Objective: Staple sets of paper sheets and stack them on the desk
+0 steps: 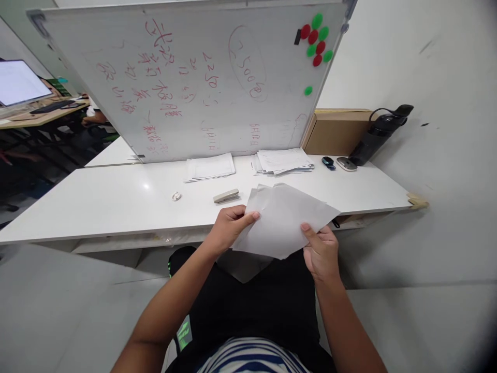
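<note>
Several sheets of white paper are held up over the desk's front edge and my lap, their corners fanned unevenly. My left hand pinches the left edge with the thumb on top. On the right side, my right hand grips the sheets the same way, its fingers partly hidden underneath. Just beyond my left hand lies a beige stapler on the desk. Two paper stacks, a left one and a messier right one, rest at the foot of the whiteboard.
A whiteboard with red writing and magnets stands along the back of the white desk. At right are a cardboard box, a black bottle, a mouse and a smartwatch. A small white item lies left.
</note>
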Tool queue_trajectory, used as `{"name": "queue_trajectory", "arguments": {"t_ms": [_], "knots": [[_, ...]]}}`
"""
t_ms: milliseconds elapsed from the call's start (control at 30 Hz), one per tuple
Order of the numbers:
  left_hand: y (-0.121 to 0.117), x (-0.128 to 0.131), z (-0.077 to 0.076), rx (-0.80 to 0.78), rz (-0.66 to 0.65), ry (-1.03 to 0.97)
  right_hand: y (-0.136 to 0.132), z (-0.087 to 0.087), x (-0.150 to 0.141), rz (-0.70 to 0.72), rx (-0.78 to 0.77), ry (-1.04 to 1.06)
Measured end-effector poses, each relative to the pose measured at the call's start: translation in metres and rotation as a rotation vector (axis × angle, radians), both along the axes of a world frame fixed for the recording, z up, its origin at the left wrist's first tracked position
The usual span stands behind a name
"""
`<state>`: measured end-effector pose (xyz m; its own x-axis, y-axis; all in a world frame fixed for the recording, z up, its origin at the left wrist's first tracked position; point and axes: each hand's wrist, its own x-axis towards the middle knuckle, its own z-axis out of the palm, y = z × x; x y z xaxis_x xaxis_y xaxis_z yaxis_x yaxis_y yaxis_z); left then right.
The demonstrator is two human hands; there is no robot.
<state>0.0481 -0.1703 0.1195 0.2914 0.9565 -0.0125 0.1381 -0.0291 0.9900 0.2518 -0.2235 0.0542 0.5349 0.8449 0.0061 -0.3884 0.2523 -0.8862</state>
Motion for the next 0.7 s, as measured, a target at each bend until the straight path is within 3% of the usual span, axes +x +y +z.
{"name": "queue_trajectory", "arguments": {"t_ms": [100, 233, 433, 700], "knots": [[0.001, 0.003, 0.001, 0.035, 0.107, -0.006, -0.002, -0.001, 0.000, 0.067, 0.001, 0.017], [0.002, 0.004, -0.002, 0.071, 0.162, -0.015, -0.004, -0.003, -0.001, 0.045, -0.015, 0.019], [0.004, 0.002, -0.012, 0.066, 0.057, -0.018, -0.003, -0.007, 0.000, -0.016, -0.033, 0.033], [0.017, 0.003, -0.032, -0.149, -0.072, -0.052, -0.001, -0.019, 0.004, -0.026, -0.132, 0.021]]}}
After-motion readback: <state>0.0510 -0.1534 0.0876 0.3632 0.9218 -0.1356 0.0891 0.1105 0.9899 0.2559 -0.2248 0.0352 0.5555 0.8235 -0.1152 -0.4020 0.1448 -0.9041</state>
